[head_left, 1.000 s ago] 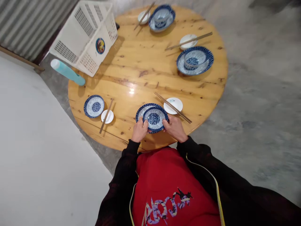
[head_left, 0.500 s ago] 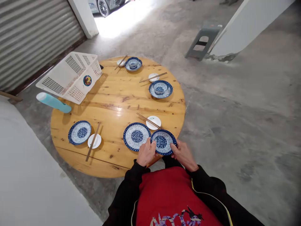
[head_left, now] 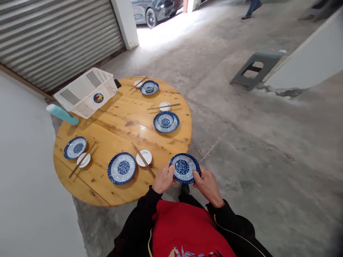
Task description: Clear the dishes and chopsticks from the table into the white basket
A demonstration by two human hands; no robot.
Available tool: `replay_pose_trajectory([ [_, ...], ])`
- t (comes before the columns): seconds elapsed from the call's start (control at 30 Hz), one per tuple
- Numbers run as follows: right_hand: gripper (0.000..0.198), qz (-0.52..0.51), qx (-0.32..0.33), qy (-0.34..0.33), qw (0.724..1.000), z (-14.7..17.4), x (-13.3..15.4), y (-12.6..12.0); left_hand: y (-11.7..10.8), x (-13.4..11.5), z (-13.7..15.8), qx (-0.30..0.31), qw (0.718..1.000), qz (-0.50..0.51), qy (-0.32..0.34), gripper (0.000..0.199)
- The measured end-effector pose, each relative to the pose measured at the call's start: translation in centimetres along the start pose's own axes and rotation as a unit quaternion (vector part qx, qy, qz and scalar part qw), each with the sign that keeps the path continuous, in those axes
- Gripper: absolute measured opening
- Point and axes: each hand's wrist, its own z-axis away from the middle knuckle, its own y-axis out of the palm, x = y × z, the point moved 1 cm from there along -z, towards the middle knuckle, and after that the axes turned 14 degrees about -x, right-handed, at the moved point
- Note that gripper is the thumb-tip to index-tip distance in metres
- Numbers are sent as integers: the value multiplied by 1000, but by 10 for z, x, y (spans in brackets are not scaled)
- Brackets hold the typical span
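Note:
Between my hands is a blue-and-white patterned plate (head_left: 183, 167), held level in front of my body past the table's right edge. My left hand (head_left: 164, 178) grips its left rim with the thumb on top. On the opposite rim, my right hand (head_left: 207, 184) pinches it the same way; the fingers beneath are hidden. Left of my hands, a similar plate (head_left: 122, 168) lies on the round wooden table (head_left: 107, 194). Beside that one sit a small white dish (head_left: 144, 158) and a pair of chopsticks (head_left: 143, 160) laid across it.
A white plastic basket (head_left: 87, 91), a light blue bottle (head_left: 62, 114) and a dark phone (head_left: 117, 83) stand or lie at the far left. Farther settings include a plate with a bowl (head_left: 165, 122). A grey stool (head_left: 257, 69) leans by a pillar. A person's legs (head_left: 252, 9) show far off.
My view has shifted right, away from the table. The held plate has moved right with both hands, from over the table's edge to beyond it. A person's legs have come into sight.

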Motion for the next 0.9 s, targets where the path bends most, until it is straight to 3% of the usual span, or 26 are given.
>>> replay_pose_trajectory([
  [0.13,21,39,43,-67,996,-56,-10,-31,35,-34,-18,-39,998,29,-32,24],
  [0.27,20,41,85,-116,989,-115,5,-27,33,-59,-52,-109,994,-17,-16,23],
  [0.43,20,52,77,-199,976,-191,44,4,6,-84,-114,-195,974,-117,10,25],
  [0.53,20,57,100,-213,970,-233,66,29,-10,-91,-153,-232,955,-185,7,27],
  [0.7,22,128,138,-264,946,-286,86,68,-25,-87,-200,-240,935,-259,-25,30],
  [0.9,33,201,163,-331,907,-319,80,98,-21,-70,-224,-230,935,-263,-60,38],
])
